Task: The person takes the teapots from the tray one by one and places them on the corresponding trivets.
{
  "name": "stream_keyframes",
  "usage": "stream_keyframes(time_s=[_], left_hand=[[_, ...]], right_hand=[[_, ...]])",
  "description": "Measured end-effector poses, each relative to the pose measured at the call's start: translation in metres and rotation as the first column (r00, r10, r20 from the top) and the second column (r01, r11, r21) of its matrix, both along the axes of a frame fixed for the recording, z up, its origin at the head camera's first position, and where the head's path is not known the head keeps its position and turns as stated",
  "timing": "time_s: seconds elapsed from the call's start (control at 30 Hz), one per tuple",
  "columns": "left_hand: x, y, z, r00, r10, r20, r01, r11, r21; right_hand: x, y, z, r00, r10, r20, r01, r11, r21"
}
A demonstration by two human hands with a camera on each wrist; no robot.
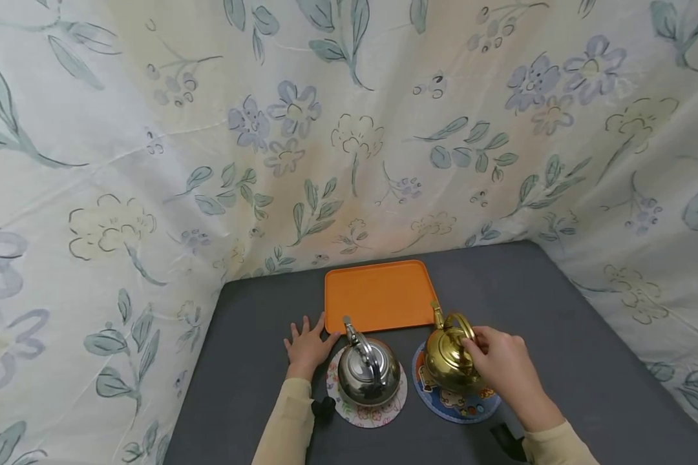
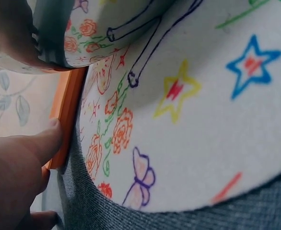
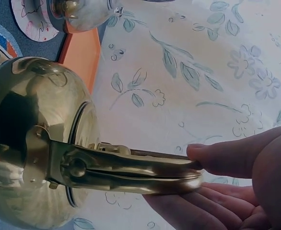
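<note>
A gold teakettle (image 1: pixel 449 363) is over a round blue patterned mat (image 1: pixel 471 414); whether its base touches the mat I cannot tell. My right hand (image 1: pixel 505 367) grips the arched handle (image 3: pixel 131 172), thumb on one side and fingers on the other in the right wrist view. To the left, a shiny silver teakettle (image 1: pixel 368 382) stands on a round white mat (image 1: pixel 378 418) with drawn flowers and stars. My left hand (image 1: pixel 307 352) has its fingers spread at the near left corner of an orange tray (image 1: pixel 379 297). In the left wrist view its thumb (image 2: pixel 47 141) touches the tray's edge.
The dark grey table (image 1: pixel 256 361) carries the tray behind both kettles, close to their spouts. Flower-printed cloth (image 1: pixel 355 161) rises along the back and both sides of the table.
</note>
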State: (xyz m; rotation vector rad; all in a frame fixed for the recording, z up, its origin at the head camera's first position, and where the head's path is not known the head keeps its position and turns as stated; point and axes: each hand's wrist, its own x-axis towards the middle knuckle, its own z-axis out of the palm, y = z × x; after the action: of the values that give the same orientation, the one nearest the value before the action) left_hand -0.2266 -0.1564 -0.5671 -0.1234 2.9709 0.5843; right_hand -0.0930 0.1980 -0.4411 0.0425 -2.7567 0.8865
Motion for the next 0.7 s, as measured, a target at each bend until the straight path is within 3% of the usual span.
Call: stream_keyframes(time_s=[0.47, 0.57, 0.7], left_hand=[[-0.004, 0.0, -0.003, 1.0, -0.008, 0.0, 0.008, 1.0, 0.025], [-0.003, -0.001, 0.004, 1.0, 0.007, -0.022, -0.007, 1.0, 0.031], [0.005, -0.002, 0.019, 0.994, 0.004, -0.106, -0.001, 0.999, 0.035]], right_hand=[[-0.002, 0.004, 0.0, 0.998, 0.034, 0.046, -0.033, 0.999, -0.018], [-0.005, 0.01, 0.004, 0.996, 0.058, 0.068, -0.056, 0.998, -0.029], [-0.012, 0.026, 0.011, 0.997, 0.068, 0.045, -0.068, 0.998, 0.004]])
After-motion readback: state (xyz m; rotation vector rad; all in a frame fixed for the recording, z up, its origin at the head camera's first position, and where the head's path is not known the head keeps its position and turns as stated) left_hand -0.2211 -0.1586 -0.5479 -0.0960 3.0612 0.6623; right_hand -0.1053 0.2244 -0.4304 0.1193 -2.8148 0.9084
